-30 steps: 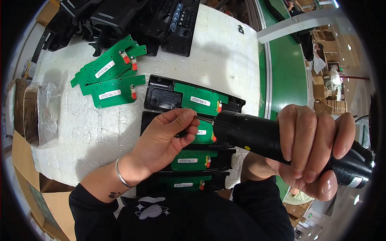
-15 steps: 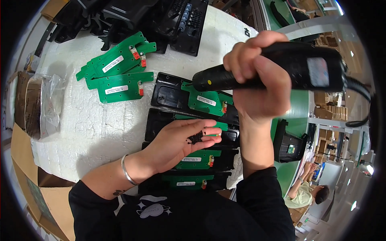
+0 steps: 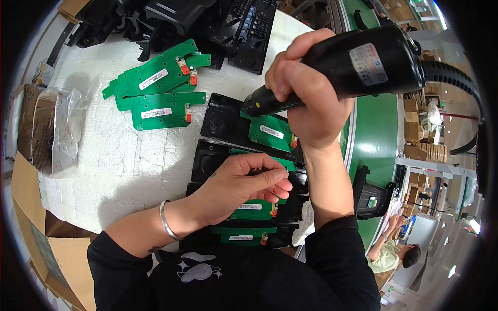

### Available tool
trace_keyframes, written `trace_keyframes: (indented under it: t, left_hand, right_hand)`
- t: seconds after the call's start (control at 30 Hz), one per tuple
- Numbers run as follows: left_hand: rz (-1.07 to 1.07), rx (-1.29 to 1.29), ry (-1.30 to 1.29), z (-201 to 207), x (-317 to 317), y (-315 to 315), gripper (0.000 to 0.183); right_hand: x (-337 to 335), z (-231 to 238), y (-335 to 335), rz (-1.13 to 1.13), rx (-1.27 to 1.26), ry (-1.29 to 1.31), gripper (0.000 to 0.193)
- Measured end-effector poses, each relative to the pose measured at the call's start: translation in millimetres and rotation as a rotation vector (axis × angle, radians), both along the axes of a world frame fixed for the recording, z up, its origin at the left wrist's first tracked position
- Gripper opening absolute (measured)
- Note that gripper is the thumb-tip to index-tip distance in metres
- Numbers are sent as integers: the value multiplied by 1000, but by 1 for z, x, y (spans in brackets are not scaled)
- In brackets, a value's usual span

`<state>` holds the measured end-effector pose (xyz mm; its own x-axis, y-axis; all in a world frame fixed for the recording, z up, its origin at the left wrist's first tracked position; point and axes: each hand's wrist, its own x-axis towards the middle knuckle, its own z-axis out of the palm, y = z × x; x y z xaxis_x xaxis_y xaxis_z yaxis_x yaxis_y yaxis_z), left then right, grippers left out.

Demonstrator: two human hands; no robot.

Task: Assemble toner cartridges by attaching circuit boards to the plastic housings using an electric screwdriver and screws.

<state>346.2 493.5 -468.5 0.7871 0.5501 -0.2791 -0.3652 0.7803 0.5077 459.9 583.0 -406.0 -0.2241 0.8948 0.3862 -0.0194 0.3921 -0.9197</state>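
My right hand point(image 3: 306, 93) grips a black electric screwdriver point(image 3: 363, 65), its tip over the top black housing point(image 3: 223, 122) that carries a green circuit board point(image 3: 270, 132). My left hand point(image 3: 244, 184) rests on the row of stacked black housings with green boards point(image 3: 254, 210), fingers pinched on something small and dark, likely screws. The lowest housing with its board point(image 3: 241, 236) lies near my chest.
Loose green circuit boards point(image 3: 158, 93) lie on the white foam mat point(image 3: 104, 166). Black plastic parts point(image 3: 207, 23) pile at the back. A plastic-wrapped bundle point(image 3: 49, 129) sits at the left. A green conveyor point(image 3: 373, 129) runs along the right, and another person point(image 3: 391, 254) sits beyond it.
My right hand has lifted the screwdriver from low right up and over the top housing. My left hand has slid slightly right along the housings, fingers closing together.
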Motion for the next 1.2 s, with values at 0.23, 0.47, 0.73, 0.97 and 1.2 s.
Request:
trace_keyframes:
  t: [0.23,0.47,0.73,0.97,1.2]
  left_hand:
    - [169,-126,-40,0,-4,1,18]
    - [335,-259,-118,-5,-6,5,17]
    - [387,-313,-267,-13,-5,4,17]
    - [323,-335,-343,-19,-5,0,17]
    - [227,-398,-186,8,4,1,34]
  right_hand:
    - [-8,-2,2,29,61,-65,10]
    - [7,23,-10,-43,-16,219,18]
    - [41,64,-62,204,49,475,25]
    - [43,60,-70,185,71,352,27]
    - [45,30,-47,174,161,330,28]
